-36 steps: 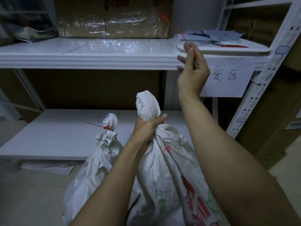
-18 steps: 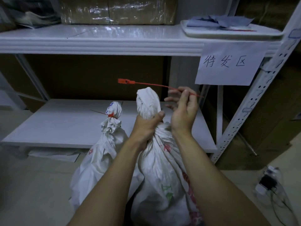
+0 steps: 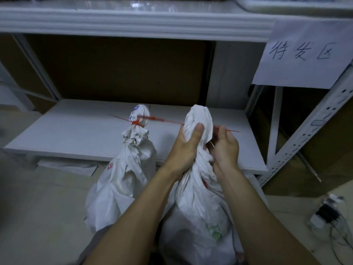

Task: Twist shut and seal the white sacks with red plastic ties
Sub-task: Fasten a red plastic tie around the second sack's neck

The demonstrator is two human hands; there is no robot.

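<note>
Two sacks: left sack (image 3: 126,180) sealed, tie now down at the right sack (image 3: 198,197).
The right hand (image 3: 225,148) pinches the red tie (image 3: 170,121), brought from the upper shelf (image 3: 133,22) to cross behind the twisted neck, which the left hand (image 3: 186,148) grips; looping likely follows.

Dim room, white shelving (image 3: 133,22), handwritten paper sign (image 3: 301,54), pale floor (image 3: 38,207)

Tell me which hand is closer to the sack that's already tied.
Left. The left hand grips the untied sack's neck, just right of the tied sack; the right hand pinches a red tie farther right.
</note>
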